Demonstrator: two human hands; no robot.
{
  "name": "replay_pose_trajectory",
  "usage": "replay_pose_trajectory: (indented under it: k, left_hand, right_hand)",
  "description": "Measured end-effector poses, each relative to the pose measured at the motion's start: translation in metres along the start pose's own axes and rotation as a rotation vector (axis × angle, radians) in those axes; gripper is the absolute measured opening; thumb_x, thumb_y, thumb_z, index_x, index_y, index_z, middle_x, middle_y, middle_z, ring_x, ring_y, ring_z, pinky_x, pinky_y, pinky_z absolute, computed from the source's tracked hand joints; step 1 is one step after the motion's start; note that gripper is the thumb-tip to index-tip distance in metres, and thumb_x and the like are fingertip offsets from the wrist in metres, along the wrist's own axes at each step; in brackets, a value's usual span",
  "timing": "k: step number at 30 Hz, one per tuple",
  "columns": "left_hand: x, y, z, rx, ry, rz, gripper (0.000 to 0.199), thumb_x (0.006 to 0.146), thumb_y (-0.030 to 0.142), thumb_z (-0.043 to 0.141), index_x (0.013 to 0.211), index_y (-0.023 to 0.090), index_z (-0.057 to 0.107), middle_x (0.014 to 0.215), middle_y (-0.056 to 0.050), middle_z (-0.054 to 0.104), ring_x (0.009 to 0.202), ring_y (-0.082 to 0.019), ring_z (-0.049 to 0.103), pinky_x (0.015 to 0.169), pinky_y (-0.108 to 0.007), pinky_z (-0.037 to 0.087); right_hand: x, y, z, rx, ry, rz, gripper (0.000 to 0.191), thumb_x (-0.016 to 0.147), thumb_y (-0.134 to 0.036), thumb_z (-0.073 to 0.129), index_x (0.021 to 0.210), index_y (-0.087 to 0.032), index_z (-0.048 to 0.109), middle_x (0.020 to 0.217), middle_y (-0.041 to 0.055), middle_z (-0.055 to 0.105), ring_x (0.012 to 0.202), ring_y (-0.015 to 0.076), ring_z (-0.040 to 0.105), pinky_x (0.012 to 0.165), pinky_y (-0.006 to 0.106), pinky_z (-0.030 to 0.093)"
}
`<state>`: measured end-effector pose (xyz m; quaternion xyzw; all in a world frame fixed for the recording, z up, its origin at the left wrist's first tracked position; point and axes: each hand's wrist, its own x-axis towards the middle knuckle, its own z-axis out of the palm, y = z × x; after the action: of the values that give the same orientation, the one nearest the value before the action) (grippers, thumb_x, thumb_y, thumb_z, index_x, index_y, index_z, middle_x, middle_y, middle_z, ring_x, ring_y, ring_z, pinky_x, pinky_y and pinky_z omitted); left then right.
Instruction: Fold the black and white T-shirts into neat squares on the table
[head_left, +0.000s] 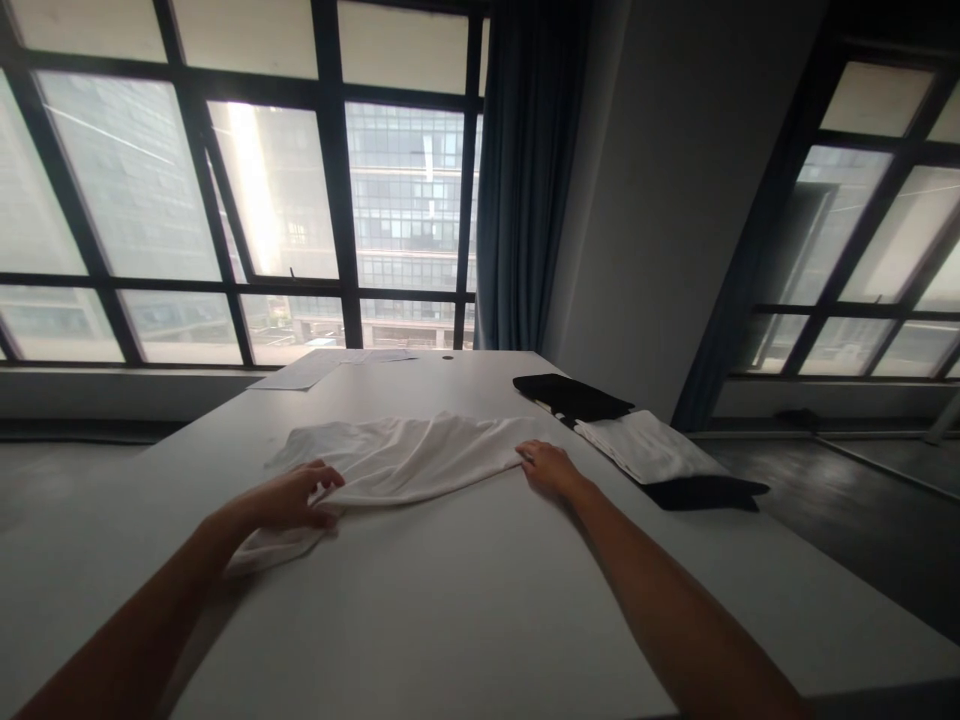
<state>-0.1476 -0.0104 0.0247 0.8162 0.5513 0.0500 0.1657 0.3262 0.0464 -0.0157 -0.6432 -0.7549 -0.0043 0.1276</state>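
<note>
A white cloth garment (420, 455) lies spread and wrinkled across the white table (450, 600). Its exact kind cannot be made out. At its right near corner my right hand (547, 468) is closed, pinching the edge. My left hand (296, 495) is over the garment's left near part, thumb and fingers apart, with fabric showing between and below them. Part of the cloth under the left wrist is hidden by the hand.
Along the table's right side lie a folded black garment (574, 395) and a folded white garment (652, 447), with black fabric (705, 492) under it. Paper sheets (296, 373) lie at the far left. Beyond are windows and a blue curtain (525, 180).
</note>
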Motion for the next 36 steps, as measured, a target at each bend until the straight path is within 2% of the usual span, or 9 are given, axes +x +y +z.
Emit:
replay_pose_trajectory:
  k: [4, 14, 20, 24, 27, 29, 31, 33, 36]
  left_hand:
    - [-0.002, 0.009, 0.005, 0.033, -0.067, -0.037, 0.081, 0.061, 0.054, 0.072, 0.134, 0.021, 0.056, 0.131, -0.011, 0.055, 0.109, -0.029, 0.061, 0.092, -0.037, 0.051]
    - [0.0, 0.012, 0.005, 0.058, -0.035, -0.003, 0.054, 0.068, 0.043, 0.062, 0.118, 0.022, 0.066, 0.118, -0.009, 0.062, 0.096, -0.025, 0.063, 0.085, -0.034, 0.053]
    - [0.0, 0.009, -0.006, 0.094, 0.153, -0.11, 0.034, 0.074, 0.033, 0.051, 0.1, 0.023, 0.072, 0.107, -0.008, 0.072, 0.092, -0.026, 0.066, 0.084, -0.037, 0.051]
    - [-0.009, 0.005, -0.009, 0.041, -0.011, -0.169, 0.054, 0.061, 0.036, 0.068, 0.114, 0.025, 0.068, 0.111, -0.006, 0.071, 0.095, -0.027, 0.067, 0.08, -0.034, 0.053]
    - [-0.01, 0.001, -0.007, 0.052, -0.072, -0.143, 0.046, 0.061, 0.035, 0.066, 0.105, 0.021, 0.07, 0.104, -0.008, 0.072, 0.092, -0.028, 0.067, 0.079, -0.035, 0.053]
    - [-0.006, -0.002, -0.007, 0.085, 0.01, -0.129, 0.032, 0.074, 0.037, 0.055, 0.094, 0.018, 0.071, 0.097, -0.011, 0.073, 0.089, -0.029, 0.067, 0.081, -0.038, 0.052]
    - [-0.003, -0.002, -0.01, 0.098, 0.129, -0.159, 0.036, 0.084, 0.039, 0.043, 0.094, 0.016, 0.069, 0.098, -0.014, 0.073, 0.092, -0.03, 0.067, 0.083, -0.039, 0.051]
    - [-0.001, -0.002, -0.016, 0.136, 0.262, -0.247, 0.042, 0.089, 0.04, 0.035, 0.102, 0.016, 0.067, 0.105, -0.015, 0.072, 0.098, -0.031, 0.067, 0.085, -0.04, 0.05]
    - [-0.004, 0.0, -0.024, 0.224, 0.399, -0.393, 0.049, 0.094, 0.047, 0.026, 0.106, 0.018, 0.064, 0.106, -0.017, 0.071, 0.098, -0.033, 0.067, 0.08, -0.042, 0.05]
  right_hand:
    - [0.002, 0.016, 0.002, 0.01, 0.038, 0.089, 0.032, 0.093, -0.033, 0.053, 0.12, -0.022, 0.068, 0.134, 0.0093, 0.061, 0.12, 0.0253, 0.056, 0.098, 0.037, 0.041]
    - [0.002, 0.011, -0.006, -0.042, 0.11, 0.125, 0.023, 0.096, -0.031, 0.05, 0.099, -0.019, 0.07, 0.116, 0.0111, 0.068, 0.108, 0.0241, 0.059, 0.084, 0.031, 0.042]
    - [0.004, 0.017, -0.03, 0.108, 0.434, 0.293, 0.04, 0.101, -0.034, 0.03, 0.113, -0.014, 0.063, 0.1, 0.0154, 0.071, 0.093, 0.0268, 0.064, 0.08, 0.034, 0.042]
    - [0.009, 0.023, -0.044, 0.306, 0.565, 0.287, 0.045, 0.099, -0.045, 0.031, 0.113, -0.016, 0.063, 0.101, 0.0133, 0.072, 0.092, 0.026, 0.064, 0.076, 0.031, 0.045]
    - [0.005, 0.032, -0.055, 0.433, 0.423, 0.276, 0.041, 0.095, -0.047, 0.042, 0.098, -0.015, 0.068, 0.096, 0.0134, 0.072, 0.09, 0.0253, 0.065, 0.075, 0.031, 0.048]
    - [-0.003, 0.042, -0.064, 0.598, 0.154, 0.226, 0.04, 0.087, -0.05, 0.055, 0.092, -0.014, 0.069, 0.092, 0.0127, 0.073, 0.086, 0.0246, 0.067, 0.071, 0.03, 0.05]
    - [-0.014, 0.054, -0.072, 0.767, -0.147, 0.118, 0.044, 0.074, -0.052, 0.07, 0.098, -0.014, 0.07, 0.094, 0.0103, 0.074, 0.086, 0.024, 0.068, 0.069, 0.03, 0.053]
    - [-0.023, 0.065, -0.079, 0.845, -0.331, 0.045, 0.056, 0.058, -0.044, 0.082, 0.105, -0.016, 0.069, 0.097, 0.0077, 0.075, 0.085, 0.0238, 0.069, 0.069, 0.03, 0.054]
    - [-0.026, 0.076, -0.079, 0.725, -0.236, 0.11, 0.048, 0.053, -0.033, 0.083, 0.096, -0.015, 0.07, 0.091, 0.0067, 0.074, 0.078, 0.023, 0.068, 0.067, 0.03, 0.052]
